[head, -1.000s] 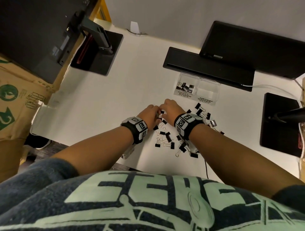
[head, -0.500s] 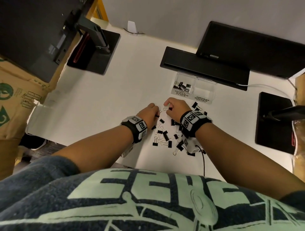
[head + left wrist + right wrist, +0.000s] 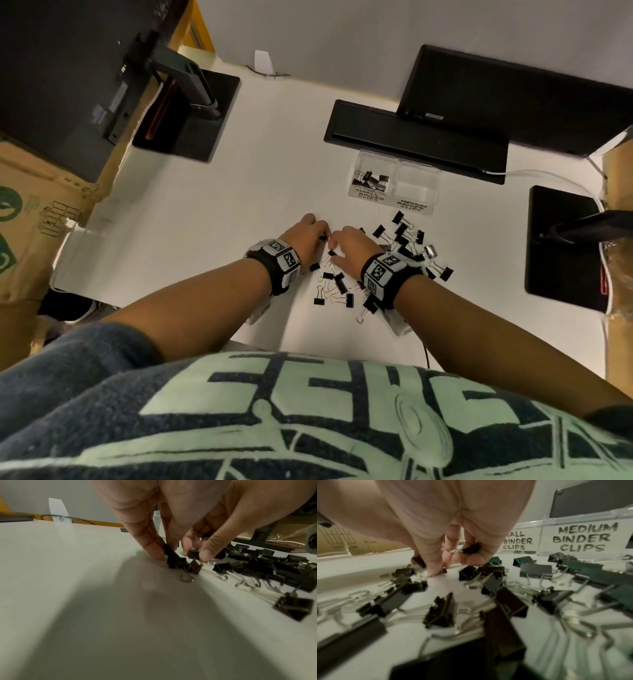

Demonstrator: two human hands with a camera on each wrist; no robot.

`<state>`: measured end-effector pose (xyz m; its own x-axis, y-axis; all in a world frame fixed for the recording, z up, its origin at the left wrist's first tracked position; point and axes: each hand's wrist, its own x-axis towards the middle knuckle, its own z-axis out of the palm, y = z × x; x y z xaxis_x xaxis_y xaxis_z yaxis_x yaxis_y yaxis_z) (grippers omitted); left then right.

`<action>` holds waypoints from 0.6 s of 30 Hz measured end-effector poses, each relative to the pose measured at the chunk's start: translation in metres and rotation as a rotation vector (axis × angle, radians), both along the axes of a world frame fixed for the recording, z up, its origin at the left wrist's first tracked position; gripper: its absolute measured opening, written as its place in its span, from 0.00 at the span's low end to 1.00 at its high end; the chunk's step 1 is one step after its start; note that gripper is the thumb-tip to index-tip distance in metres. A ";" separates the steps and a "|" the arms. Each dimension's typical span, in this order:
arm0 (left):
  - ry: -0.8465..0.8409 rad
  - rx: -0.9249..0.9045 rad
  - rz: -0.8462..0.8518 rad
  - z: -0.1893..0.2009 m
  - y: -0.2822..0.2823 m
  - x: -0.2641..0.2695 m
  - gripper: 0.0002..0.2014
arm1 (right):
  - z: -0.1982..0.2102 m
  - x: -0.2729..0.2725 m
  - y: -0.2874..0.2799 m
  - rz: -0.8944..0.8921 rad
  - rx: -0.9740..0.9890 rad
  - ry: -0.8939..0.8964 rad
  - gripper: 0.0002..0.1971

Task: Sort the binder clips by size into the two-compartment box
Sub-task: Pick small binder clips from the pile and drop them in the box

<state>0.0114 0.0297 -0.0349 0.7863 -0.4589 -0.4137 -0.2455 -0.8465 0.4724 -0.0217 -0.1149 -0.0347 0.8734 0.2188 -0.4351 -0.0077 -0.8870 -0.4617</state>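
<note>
From the head view, the clear plastic box (image 3: pixel 394 185) stands on the white table (image 3: pixel 205 240) in front of a black keyboard (image 3: pixel 411 137). It has 2 compartments with handwritten labels: "SMALL BINDER CLIPS" on the left one and "MEDIUM BINDER CLIPS" on the right one. Several small black clips (image 3: pixel 371 180) lie in the left compartment; in the right one I see no clip. The loose pile of binder clips (image 3: pixel 404 240), black bodies with thin silver wire handles, lies just in front of the box and under both wrists. The left hand (image 3: pixel 305 236) and the right hand (image 3: pixel 352 250) are close together at the left edge of the pile, fingers curled down. Half a second ago the right hand was a little farther forward, nearer to the box; now it is back beside the left hand. Each wrist carries a black band with square black-and-white codes. A brown cardboard carton (image 3: pixel 30 212) with green printing stands at the left.

In the left wrist view, the left hand (image 3: pixel 188 513) pinches a small black clip (image 3: pixel 173 559) between thumb and a finger, with the clip touching the table (image 3: pixel 68 574).

In the right wrist view, the right hand (image 3: pixel 445 520) holds a small black clip (image 3: pixel 471 549) in its curled fingers, and its thumb presses on another clip on the table (image 3: pixel 450 582). The box (image 3: pixel 583 539) labels read clearly here, written in black marker on white paper.
</note>
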 end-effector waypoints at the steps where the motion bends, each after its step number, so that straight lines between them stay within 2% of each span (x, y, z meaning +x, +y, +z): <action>1: -0.003 -0.015 0.011 0.001 -0.002 0.002 0.17 | 0.001 -0.001 -0.001 -0.004 0.011 -0.017 0.10; 4: -0.049 -0.113 0.122 0.010 -0.011 0.012 0.14 | 0.002 -0.001 -0.006 -0.083 0.071 -0.022 0.05; 8: -0.056 -0.250 0.260 0.031 -0.035 0.038 0.08 | 0.006 -0.001 -0.019 -0.354 0.229 0.060 0.05; 14: -0.112 -0.319 0.249 0.055 -0.087 0.083 0.08 | 0.018 0.008 -0.059 -0.688 0.377 0.046 0.06; 18: -0.167 -0.225 0.160 0.052 -0.112 0.100 0.08 | 0.037 0.021 -0.088 -0.840 0.488 0.040 0.07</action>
